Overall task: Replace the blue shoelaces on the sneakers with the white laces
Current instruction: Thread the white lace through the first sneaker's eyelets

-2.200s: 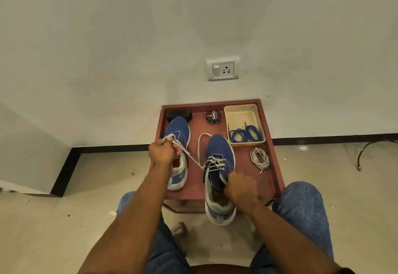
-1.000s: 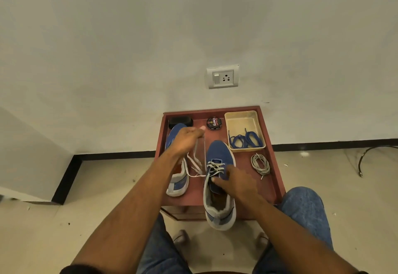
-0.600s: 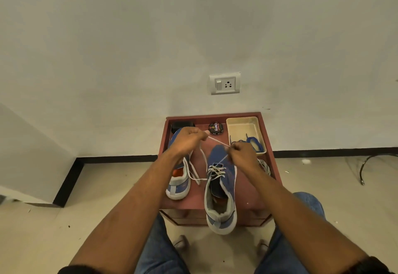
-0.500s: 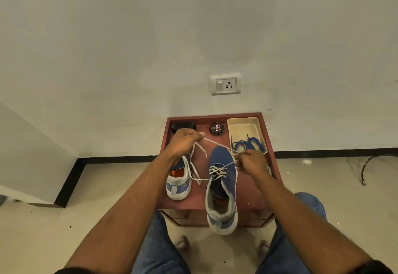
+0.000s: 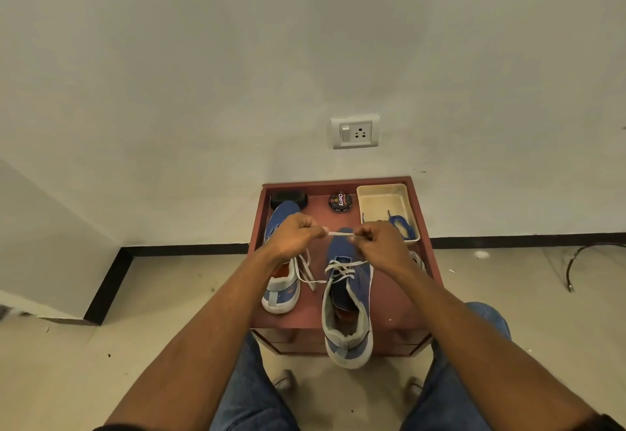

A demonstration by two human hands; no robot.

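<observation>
**White lace stretched between both hands above the right sneaker**

White lace (image 5: 338, 234) ran as a short taut span from my left hand (image 5: 294, 239) to my right hand (image 5: 379, 244), its long axis lying left to right across the view, above the toe of the nearer sneaker (image 5: 349, 295). Each grip was a pinch: the left thumb and fingers were curled on one end of that span, the right fingers curled on the other, so neither hand was free. From the left grip, slack hung down in loops beside the far sneaker (image 5: 281, 281) and trailed across to the eyelets of the nearer one, where white crossings already sat over the tongue. I judged the upper eyelets were next, and they lay below and toward me from both grips, roughly level between the two hands, with the right slightly closer to that shoe.

Both forearms reached forward from my knees and converged over the red counter (image 5: 399, 308); the wrists were held level, knuckles up.

Further out, the blue laces (image 5: 401, 227) lay in the cream tray (image 5: 382, 200) at the counter's far right corner, a second white coil (image 5: 417, 259) peeked out past my right wrist, and a polish tin (image 5: 339, 201) stood near the back edge.
</observation>
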